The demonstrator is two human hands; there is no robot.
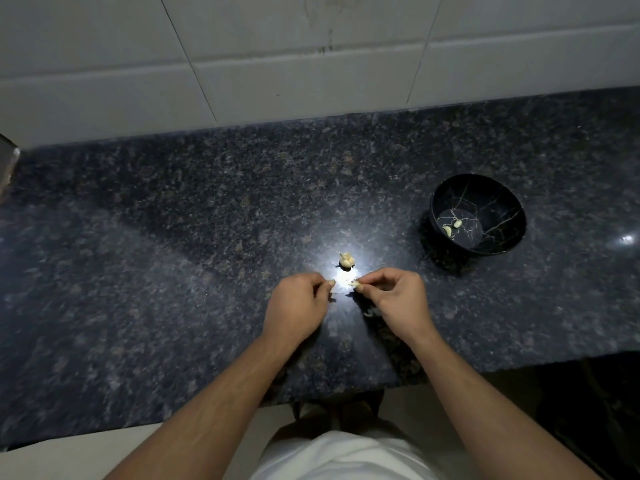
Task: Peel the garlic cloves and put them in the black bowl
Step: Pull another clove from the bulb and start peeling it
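The right hand (pixel 394 299) pinches a small pale garlic clove (pixel 354 283); the left hand (pixel 298 303) is curled, its contents unclear. Two pale, smooth cloves (pixel 452 227) lie in the black bowl (pixel 498 216).

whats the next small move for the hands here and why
Probably finish stripping the skin off the clove pinched in the right hand, with the left hand pulling at it. Two peeled cloves already lie in the black bowl, so this one likely follows once bare.

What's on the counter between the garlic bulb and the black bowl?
Nothing: in the head view, only bare granite counter lies between the garlic bulb and black bowl.
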